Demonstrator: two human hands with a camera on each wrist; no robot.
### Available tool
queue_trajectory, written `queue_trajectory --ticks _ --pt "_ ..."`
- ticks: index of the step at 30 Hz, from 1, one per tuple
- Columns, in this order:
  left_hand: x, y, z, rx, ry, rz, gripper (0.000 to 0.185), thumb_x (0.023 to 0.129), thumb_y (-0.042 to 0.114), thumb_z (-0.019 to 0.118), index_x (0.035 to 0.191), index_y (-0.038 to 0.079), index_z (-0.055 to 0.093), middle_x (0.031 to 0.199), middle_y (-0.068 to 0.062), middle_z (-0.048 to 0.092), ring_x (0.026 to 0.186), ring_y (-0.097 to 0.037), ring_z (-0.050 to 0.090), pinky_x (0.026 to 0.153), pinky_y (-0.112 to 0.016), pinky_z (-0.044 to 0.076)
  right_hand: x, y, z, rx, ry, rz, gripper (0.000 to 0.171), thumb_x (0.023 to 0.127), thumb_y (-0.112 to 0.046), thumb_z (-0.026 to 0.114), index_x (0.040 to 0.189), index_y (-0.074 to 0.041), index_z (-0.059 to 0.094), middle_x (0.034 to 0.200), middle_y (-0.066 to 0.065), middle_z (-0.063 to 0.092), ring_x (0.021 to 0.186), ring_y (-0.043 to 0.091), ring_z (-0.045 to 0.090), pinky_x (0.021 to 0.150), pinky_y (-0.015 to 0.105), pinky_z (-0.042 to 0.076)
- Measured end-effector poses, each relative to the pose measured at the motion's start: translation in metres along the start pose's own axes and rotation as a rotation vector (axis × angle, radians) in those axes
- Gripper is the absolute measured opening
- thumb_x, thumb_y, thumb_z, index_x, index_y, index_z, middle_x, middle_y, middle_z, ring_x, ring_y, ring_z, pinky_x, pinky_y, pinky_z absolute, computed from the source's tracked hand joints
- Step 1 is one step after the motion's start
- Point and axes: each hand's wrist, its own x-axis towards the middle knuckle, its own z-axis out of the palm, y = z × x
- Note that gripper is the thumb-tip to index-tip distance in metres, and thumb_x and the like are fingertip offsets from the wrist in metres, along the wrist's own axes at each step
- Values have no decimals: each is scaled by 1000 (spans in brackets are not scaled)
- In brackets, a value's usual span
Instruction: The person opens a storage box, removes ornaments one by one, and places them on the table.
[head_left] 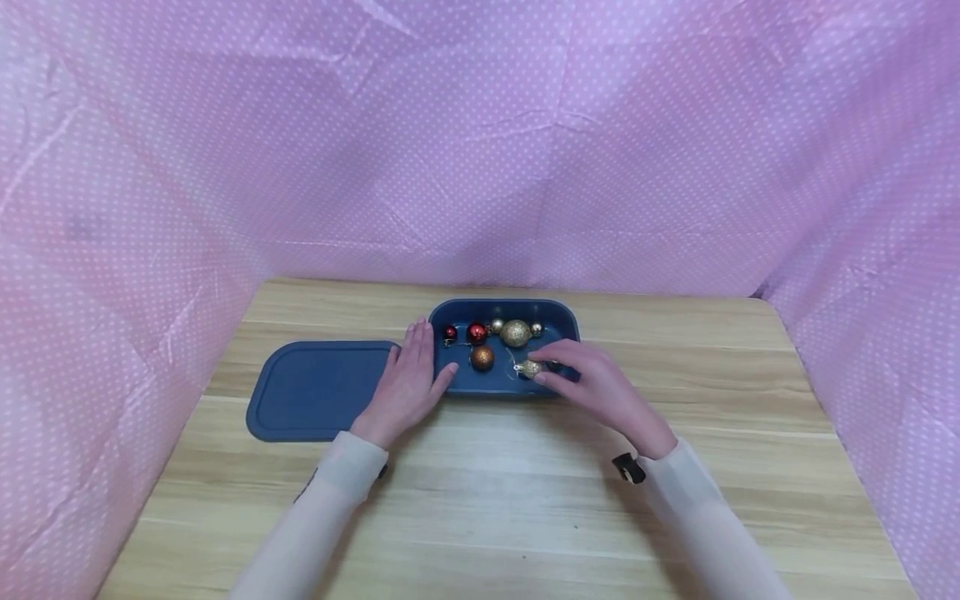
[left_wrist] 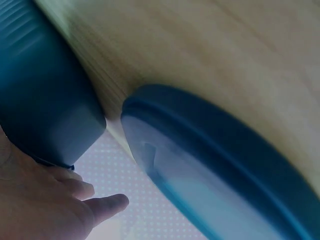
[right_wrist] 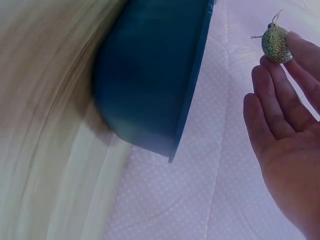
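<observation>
A gold glitter Christmas bauble (head_left: 529,369) with a loop of string is pinched between thumb and fingers of my right hand (head_left: 594,379), over the right front part of a blue rectangular box (head_left: 495,394). In the right wrist view the bauble (right_wrist: 276,46) shows above the level of the box rim. My left hand (head_left: 405,382) rests on the box's left edge, fingers straight, thumb at the front rim. Inside the box lie two red baubles (head_left: 477,333), an orange glitter bauble (head_left: 482,358), a larger gold glitter bauble (head_left: 516,333) and small shiny gold ones (head_left: 537,329).
The box's blue lid (head_left: 318,392) lies flat on the wooden table (head_left: 510,500), left of the box and partly behind my left hand. Pink dotted cloth (head_left: 480,167) hangs around the back and sides of the table.
</observation>
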Motion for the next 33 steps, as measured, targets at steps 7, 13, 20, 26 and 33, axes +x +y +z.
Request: queue_trajectory --ticks 7,13,20,26,33 --pt "-1 0 0 -6 7 1 86 109 56 34 165 -1 0 173 -17 -1 159 -32 -2 125 -59 11 -17 1 -5 -25 84 -16 31 90 -11 81 120 -8 76 116 2 75 110 21 69 96 44 54" --pt "-1 1 0 -11 6 -2 85 110 54 34 164 -1 0 173 -18 -1 159 -33 -2 125 -59 11 -30 2 -11 -35 119 3 30 89 -9 82 119 -11 77 114 0 75 108 21 70 95 41 54" --pt "-1 2 1 -5 10 1 84 110 53 34 164 -1 0 173 -19 0 159 -34 -2 124 -60 12 -48 5 -23 -43 118 66 32 89 -6 81 120 -13 77 118 -2 74 112 20 69 99 34 52" --pt "0 2 1 -16 8 3 84 110 52 36 165 -1 1 173 -18 1 159 -32 -1 124 -60 12 -63 9 -32 -71 138 105 31 89 -6 81 119 -14 76 118 -3 74 112 19 69 101 21 48" --pt "-2 2 1 -23 10 7 83 110 51 38 165 -2 4 173 -18 4 159 -32 1 123 -62 13 -78 23 -36 -87 168 135 32 87 -4 82 117 -12 77 116 -1 75 108 20 70 98 9 43"
